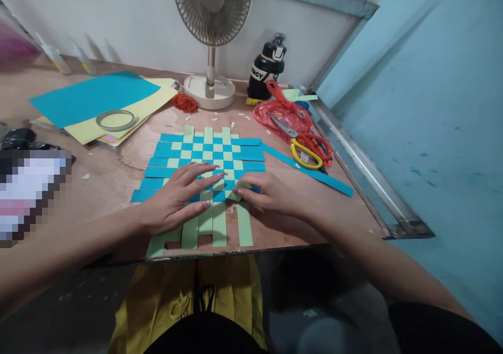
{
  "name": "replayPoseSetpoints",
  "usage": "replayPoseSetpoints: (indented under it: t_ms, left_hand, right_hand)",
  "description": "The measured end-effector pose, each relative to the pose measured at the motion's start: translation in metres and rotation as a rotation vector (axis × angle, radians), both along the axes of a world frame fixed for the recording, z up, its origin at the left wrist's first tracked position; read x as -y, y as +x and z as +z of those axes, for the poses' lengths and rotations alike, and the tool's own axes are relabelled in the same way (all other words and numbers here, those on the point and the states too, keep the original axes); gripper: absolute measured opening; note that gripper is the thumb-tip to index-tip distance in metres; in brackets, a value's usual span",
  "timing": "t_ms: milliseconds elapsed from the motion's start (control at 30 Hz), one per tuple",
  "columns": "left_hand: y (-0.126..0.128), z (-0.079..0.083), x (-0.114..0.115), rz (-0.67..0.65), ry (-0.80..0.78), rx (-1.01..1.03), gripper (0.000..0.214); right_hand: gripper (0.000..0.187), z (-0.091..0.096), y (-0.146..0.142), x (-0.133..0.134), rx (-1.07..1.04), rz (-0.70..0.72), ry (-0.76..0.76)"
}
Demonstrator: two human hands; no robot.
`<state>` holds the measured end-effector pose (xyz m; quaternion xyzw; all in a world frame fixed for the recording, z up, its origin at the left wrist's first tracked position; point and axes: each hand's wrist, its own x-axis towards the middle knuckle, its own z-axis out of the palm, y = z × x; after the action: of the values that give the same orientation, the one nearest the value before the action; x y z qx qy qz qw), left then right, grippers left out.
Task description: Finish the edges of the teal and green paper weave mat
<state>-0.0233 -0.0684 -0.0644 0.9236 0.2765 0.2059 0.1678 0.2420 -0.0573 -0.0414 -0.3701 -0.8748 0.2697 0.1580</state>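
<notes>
A woven paper mat [203,155] of blue and pale green strips lies on the table, its green ends trailing toward the near edge. My left hand [178,196] rests flat on the mat's lower left part with the fingers spread. At the lower right corner, the thumb and fingers of my right hand [269,194] pinch a pale green paper strip [234,193], which is folded up over the blue weave. Another green strip end [245,225] hangs down beside it. To the right lies a loose blue paper strip [328,178].
Scissors [305,154] with yellow and orange handles lie against a red plastic bag [275,114]. Behind stand a fan [211,89] and a black bottle [265,71]. Coloured sheets [94,99] with a tape roll [116,120] are at left, above a blurred-out phone-like object [31,191].
</notes>
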Motion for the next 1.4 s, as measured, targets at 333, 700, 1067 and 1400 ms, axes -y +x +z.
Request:
replayPoseSetpoints:
  t_ms: [333,700,1067,1400]
  left_hand:
    - [0.001,-0.004,0.005,-0.119,0.441,-0.266,0.067]
    - [0.013,-0.002,-0.001,-0.158,0.546,-0.386,0.077]
    - [0.017,-0.004,-0.008,-0.164,0.445,-0.411,0.084]
    - [0.017,-0.007,-0.012,-0.149,0.41,-0.392,0.086]
  right_hand:
    - [0.03,-0.009,-0.005,-0.023,-0.132,-0.172,-0.195]
    - [0.022,-0.016,-0.011,-0.04,-0.154,-0.264,-0.366]
    - [0.024,-0.01,-0.009,-0.036,-0.159,-0.203,-0.3]
    - [0.023,-0.014,-0.009,-0.039,-0.171,-0.183,-0.357]
